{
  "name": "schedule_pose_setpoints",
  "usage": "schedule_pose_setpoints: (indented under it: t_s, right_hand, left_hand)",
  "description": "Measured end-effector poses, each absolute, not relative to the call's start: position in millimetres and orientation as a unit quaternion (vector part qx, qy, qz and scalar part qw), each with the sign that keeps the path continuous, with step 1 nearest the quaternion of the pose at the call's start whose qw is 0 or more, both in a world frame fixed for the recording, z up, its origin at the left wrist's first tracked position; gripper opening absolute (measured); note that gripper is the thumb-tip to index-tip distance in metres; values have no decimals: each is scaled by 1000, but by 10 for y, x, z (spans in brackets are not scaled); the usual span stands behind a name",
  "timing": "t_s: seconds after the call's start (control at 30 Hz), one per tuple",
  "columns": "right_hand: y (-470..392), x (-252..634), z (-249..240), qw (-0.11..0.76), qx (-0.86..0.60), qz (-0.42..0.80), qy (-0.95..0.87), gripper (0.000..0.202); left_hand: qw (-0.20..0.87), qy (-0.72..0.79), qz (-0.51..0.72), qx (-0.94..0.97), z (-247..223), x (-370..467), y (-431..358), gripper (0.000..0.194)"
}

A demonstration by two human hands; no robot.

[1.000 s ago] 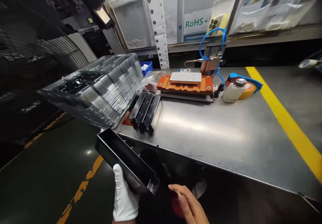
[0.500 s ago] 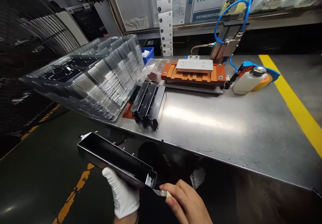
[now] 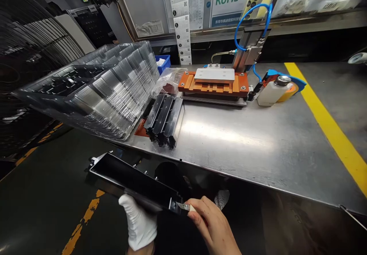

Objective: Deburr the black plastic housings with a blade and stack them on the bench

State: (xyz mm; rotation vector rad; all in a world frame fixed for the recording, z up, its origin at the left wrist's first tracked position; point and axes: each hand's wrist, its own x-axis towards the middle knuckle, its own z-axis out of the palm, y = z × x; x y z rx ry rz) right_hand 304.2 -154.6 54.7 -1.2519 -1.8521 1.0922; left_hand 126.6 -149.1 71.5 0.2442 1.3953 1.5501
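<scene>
A long black trough-shaped plastic part, open on top, is tilted in front of the bench. My left hand, in a white glove, grips it from below, with the thumb along its near side. My bare right hand pinches a small blade with a pale handle. The blade's metal end lies at the right end of the part, by a shiny metal piece; whether it touches cannot be made out. Several similar black parts lie side by side on the bench.
Stacked clear plastic trays stand at the left of the metal bench. Behind are an orange fixture with a pneumatic cylinder, a white bottle and a blue bin. A fan is far left.
The blade has moved up from below the part's right end to its end edge, and my right hand has turned slightly. The black part has tilted a little. The whole view has shifted somewhat.
</scene>
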Motion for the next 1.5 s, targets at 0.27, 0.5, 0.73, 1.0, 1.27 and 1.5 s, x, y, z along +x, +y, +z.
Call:
schedule_pose_setpoints:
  t_s: [0.27, 0.5, 0.73, 1.0, 1.27, 1.5]
  right_hand:
    - [-1464, 3311, -42, 297, -559, 487, -601, 46]
    - [-1477, 3252, 507, 266, -372, 474, -752, 31]
    - [-1397, 3160, 625, 265, -343, 422, -796, 35]
    - [-1389, 3136, 588, 270, -367, 420, -785, 34]
    - [-1462, 3036, 410, 270, -426, 379, -776, 43]
    - [-1316, 3282, 11, 247, -550, 386, -699, 45]
  left_hand:
    - [586, 388, 710, 40, 945, 963, -1330, 67]
    - [559, 539, 629, -42, 912, 1153, -1391, 60]
    - [544, 564, 620, -47, 780, 1143, -1421, 55]
    - [536, 602, 590, -35, 688, 1143, -1478, 62]
    - [530, 569, 627, -53, 714, 1132, -1487, 61]
    - [618, 428, 656, -76, 864, 1093, -1486, 61]
